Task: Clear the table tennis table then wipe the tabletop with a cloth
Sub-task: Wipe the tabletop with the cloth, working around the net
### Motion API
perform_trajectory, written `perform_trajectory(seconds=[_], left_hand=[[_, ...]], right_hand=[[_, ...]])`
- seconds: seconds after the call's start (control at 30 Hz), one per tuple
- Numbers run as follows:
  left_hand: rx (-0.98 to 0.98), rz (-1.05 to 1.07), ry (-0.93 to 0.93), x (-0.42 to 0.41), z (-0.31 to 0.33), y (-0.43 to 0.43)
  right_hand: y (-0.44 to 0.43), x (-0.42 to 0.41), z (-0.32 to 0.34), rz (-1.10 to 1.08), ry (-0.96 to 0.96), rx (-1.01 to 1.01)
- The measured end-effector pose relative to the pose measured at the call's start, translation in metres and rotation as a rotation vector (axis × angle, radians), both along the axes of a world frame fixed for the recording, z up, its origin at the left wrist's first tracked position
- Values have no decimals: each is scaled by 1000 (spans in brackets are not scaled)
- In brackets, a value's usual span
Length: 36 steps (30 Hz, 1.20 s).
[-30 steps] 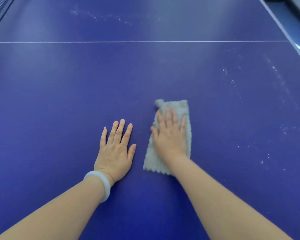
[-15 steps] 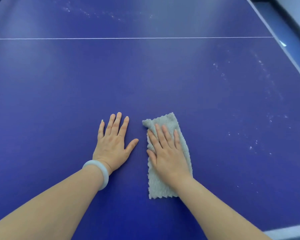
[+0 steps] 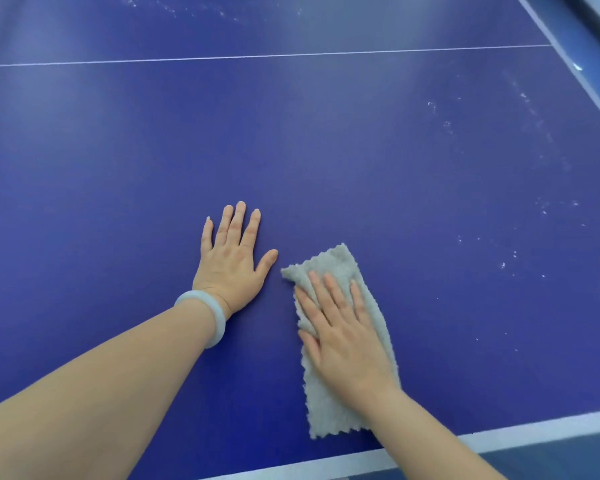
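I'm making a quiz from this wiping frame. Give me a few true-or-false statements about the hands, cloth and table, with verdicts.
1. The right hand lies flat on the cloth. True.
2. The left hand holds a paddle. False: it rests flat on the bare table.
3. White specks dot the table right of the cloth. True.
4. The bracelet is on the right wrist. False: it is on the left wrist.

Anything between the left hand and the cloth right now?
Nothing: head view shows only a narrow strip of bare blue tabletop between the left hand and the cloth, which the right hand presses flat.
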<state>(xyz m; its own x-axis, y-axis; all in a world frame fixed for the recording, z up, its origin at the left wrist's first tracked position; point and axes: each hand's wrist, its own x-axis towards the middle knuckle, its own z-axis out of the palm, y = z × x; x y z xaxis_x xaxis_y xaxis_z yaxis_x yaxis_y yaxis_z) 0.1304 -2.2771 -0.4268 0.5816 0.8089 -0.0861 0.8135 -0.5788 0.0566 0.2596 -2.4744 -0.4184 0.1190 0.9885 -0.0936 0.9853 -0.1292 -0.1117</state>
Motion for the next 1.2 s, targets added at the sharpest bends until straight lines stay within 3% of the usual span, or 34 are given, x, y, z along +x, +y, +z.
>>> perform_trajectory(seconds=[0.07, 0.17, 0.27, 0.33, 0.47, 0.53, 0.63, 0.7, 0.9, 1.07, 1.2], left_hand=[[0, -1, -15, 0, -1, 0], [3, -5, -33, 0, -2, 0], [-5, 0, -46, 0, -2, 0], [-9, 0, -38, 0, -2, 0], [-6, -8, -33, -1, -2, 1], [-2, -10, -41, -2, -2, 1], [12, -7, -48, -3, -4, 0], [21, -5, -45, -2, -4, 0], [-39, 120, -9, 6, 9, -24], [-54, 27, -46, 42, 13, -120], [-40, 82, 28, 49, 6, -169]], right_hand=[[-14, 37, 0, -45, -36, -23], [0, 97, 6, -423, -45, -93], [27, 85, 10, -712, -27, -113], [24, 41, 4, -564, -23, -65], [-44, -10, 1, 20, -2, -33], [-66, 20, 0, -45, -18, -40], [-64, 66, 5, -368, -42, -67], [-52, 75, 5, -473, -47, -87], [-50, 78, 3, -476, -47, -103], [-49, 77, 4, -459, -18, -82], [-49, 80, 4, -415, 3, -64]])
